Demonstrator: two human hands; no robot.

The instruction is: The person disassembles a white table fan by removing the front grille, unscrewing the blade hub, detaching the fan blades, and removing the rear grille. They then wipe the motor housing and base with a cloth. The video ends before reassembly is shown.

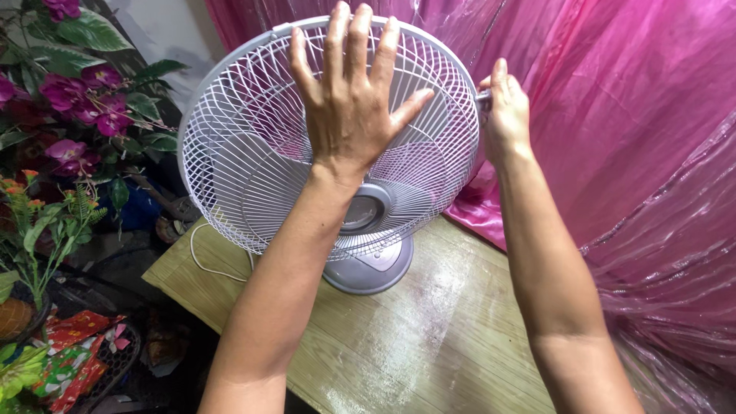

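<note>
So the person had a white table fan (pixel 253 153) standing on a light wooden table (pixel 429 337), sitting on its round grey base (pixel 372 268) near the far edge, with its wire front grille (pixel 230 115) tilted up toward the camera. The left hand (pixel 349 100) lay flat on the upper middle of the grille, fingers spread wide and pointing up to the rim, palm pressed on the wires. That grip wasn't pinching anything, just an open palm resting there. The right hand (pixel 506 115) was out at the right edge of the rim, fingers curled together around a small grey clip or tab (pixel 483 96) on the ring. It looked like a closed pinch on that piece, though the fingertips themselves were hidden behind the hand.

Relation-wise: the grille faced the person, the rim ran as a circle around the left hand, and the clip lay straight out to the right of it, so the right hand was the one on it while the left covered the face.

A thin white cord (pixel 203 257) trailed off the left side of the table. Pink shiny fabric (pixel 636 153) hung behind, and fake purple flowers (pixel 84 100) filled the left.
</note>
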